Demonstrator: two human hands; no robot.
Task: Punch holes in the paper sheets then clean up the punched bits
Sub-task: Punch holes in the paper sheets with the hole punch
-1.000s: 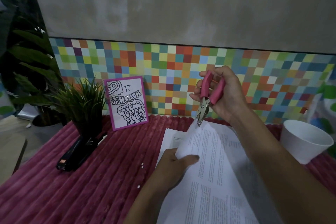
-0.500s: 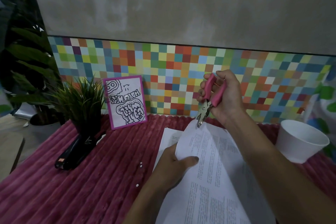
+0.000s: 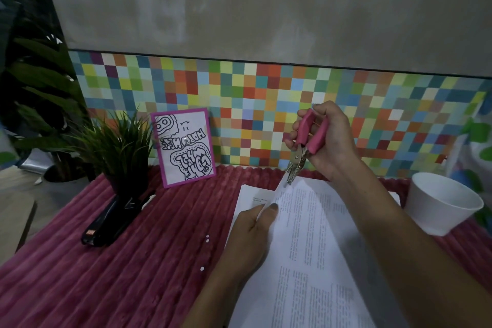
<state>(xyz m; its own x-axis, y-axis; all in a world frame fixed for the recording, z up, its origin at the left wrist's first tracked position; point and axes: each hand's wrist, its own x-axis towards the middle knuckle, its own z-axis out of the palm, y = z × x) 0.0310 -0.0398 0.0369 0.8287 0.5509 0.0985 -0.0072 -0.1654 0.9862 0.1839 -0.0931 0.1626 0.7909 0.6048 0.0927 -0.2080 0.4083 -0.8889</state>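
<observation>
1. I see my right hand curled round the pink-handled steel hole punch, its nose at the raised sheet corner, seemingly biting it
2. Left hand pinches that thin printed sheet's edge
3. Tiny round white bits dot the ribbed plush cloth beside the sheet

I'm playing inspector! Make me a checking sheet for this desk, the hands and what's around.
Surface: pink ribbed cloth covers the table.
Job's things: paper sheets, top one lifted; pink-handled hole punch at its top corner; three white punched bits on the cloth left of the sheets.
Clutter: black stapler, small potted plant, pink-framed drawing, white cup.
Hands: right hand grips the punch; left hand pinches the lifted sheet's edge.
Cables: nothing seen.
Surroundings: colourful checkered wall strip, grey wall above, big leafy plant at left.
</observation>
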